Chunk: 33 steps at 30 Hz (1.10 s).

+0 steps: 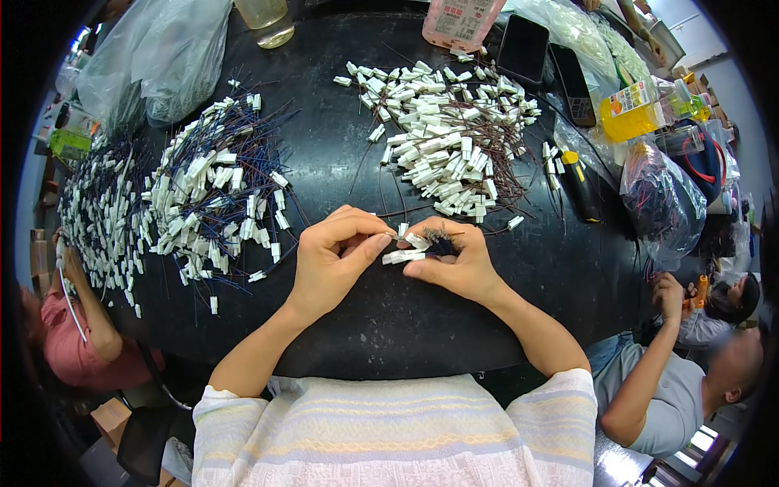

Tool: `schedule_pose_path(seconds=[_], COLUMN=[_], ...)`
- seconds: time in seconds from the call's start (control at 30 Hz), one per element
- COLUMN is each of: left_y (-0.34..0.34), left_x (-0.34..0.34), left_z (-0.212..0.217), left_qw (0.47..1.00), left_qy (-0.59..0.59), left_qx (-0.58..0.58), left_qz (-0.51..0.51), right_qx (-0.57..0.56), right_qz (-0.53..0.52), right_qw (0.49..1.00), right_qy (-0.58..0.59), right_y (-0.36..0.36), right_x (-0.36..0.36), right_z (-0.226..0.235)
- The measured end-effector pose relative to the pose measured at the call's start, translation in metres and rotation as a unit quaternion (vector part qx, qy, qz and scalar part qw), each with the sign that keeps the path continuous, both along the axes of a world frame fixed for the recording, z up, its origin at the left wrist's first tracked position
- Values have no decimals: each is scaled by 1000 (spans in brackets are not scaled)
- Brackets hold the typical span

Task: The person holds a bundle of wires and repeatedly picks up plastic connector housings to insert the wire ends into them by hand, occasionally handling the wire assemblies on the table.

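Above the black table [341,325], the left hand [333,260] pinches a white connector [403,256] between thumb and forefinger, while the right hand [458,260] grips a dark wire bundle [438,241] touching it.

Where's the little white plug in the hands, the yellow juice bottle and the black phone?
white plug [403,257], head view, middle of its body.
yellow juice bottle [635,111], head view, on its side.
black phone [523,49], head view, middle of its screen.
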State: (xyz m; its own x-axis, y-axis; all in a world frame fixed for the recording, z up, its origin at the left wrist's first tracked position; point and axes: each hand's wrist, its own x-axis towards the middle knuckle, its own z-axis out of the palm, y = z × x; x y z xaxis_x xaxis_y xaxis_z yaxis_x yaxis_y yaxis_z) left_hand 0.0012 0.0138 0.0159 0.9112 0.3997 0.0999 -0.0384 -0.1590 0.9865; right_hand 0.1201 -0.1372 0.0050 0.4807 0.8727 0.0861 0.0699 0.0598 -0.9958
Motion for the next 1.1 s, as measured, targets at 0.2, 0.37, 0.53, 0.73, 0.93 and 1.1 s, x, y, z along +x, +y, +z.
schedule_pose_path(seconds=[0.2, 0.37, 0.53, 0.73, 0.93, 1.1], left_y=[-4, -5, -4, -9, -9, 3], left_x=[-1, -2, -4, -4, -4, 1], left_z=[-1, 1, 0, -4, -3, 8], left_qw=[981, 980, 967, 987, 998, 997], left_qy=[46, 52, 94, 25, -11, 29], left_qx=[-189, -194, -239, -160, -68, 58], left_qz=[2, 7, 1, 8, -1, 29], right_qx=[-45, -39, -40, -73, -99, -34], right_qz=[-19, -45, -24, -42, 67, -31], right_qw=[997, 989, 994, 991, 993, 996], right_qy=[58, 132, 95, 108, 4, 82], right_y=[-2, 1, 0, 0, 1, 0], right_x=[-1, 0, 2, 2, 2, 1], right_z=[-2, 2, 1, 1, 10, 2])
